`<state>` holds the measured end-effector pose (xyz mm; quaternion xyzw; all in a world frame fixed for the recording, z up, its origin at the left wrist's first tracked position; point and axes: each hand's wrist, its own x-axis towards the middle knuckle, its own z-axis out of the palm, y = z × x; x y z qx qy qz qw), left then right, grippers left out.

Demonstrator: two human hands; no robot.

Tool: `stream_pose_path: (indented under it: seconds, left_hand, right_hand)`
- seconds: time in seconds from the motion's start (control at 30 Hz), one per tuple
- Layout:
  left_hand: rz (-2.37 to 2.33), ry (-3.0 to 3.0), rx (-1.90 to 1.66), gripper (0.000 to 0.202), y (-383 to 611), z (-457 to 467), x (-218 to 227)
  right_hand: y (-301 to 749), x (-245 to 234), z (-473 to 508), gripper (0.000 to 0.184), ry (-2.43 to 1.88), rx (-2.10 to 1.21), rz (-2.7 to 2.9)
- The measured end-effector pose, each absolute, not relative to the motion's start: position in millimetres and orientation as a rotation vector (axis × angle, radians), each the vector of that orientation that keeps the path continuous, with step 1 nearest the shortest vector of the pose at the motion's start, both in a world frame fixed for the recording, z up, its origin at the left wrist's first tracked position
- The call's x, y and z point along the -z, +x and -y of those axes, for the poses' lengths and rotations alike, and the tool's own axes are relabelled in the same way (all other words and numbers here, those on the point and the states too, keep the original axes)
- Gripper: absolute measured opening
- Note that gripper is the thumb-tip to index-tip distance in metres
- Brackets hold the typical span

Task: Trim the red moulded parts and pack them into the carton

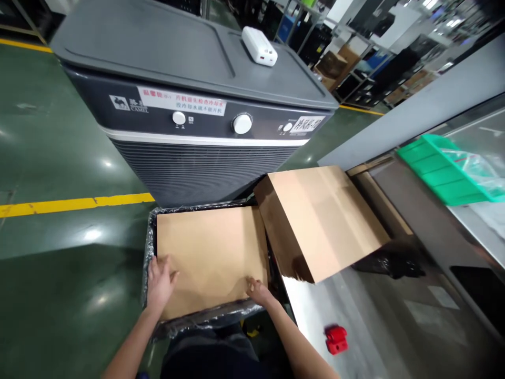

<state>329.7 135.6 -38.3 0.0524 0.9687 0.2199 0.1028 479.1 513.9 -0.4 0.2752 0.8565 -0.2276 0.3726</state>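
A flat brown cardboard sheet [213,252] lies inside a bin lined with dark plastic film [149,263], its edges close to the rim. My left hand [160,284] rests at the sheet's left edge, thumb and fingers apart. Near the lower right part of the sheet is my right hand [258,291], its fingers bent and slightly apart, the tips touching the cardboard or just above it. Neither hand visibly grips anything. Just right of the bin a cardboard box [323,216] stands tilted, its near lower corner dark and ragged.
Behind the bin stands a grey air cooler [205,163] with a white power bank [259,46] on top. A metal surface on the right carries a red plastic part [336,339]. Further right is a green tray [442,168] with clear plastic. Yellow tape [79,205] crosses the green floor.
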Motion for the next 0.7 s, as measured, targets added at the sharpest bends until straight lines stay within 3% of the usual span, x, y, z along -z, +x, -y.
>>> stream_pose_path:
  seconds: [0.17,0.4,0.57,0.7]
  left_hand:
    - [-2.811,0.308,-0.400,0.077,314,-160,46]
    - [-2.714,0.249,-0.163,0.077,295,-176,60]
    - [-2.678,0.437,-0.183,0.067,298,-187,57]
    - [-2.551,0.741,-0.250,0.073,298,-219,61]
  right_hand:
    - [524,-8,-504,0.060,0.837,0.736,-2.281]
    - [548,-1,-516,0.063,1.005,0.891,-2.219]
    - [573,5,-520,0.057,1.095,0.982,-2.130]
    - [617,1,-519,0.062,1.190,1.075,-2.044]
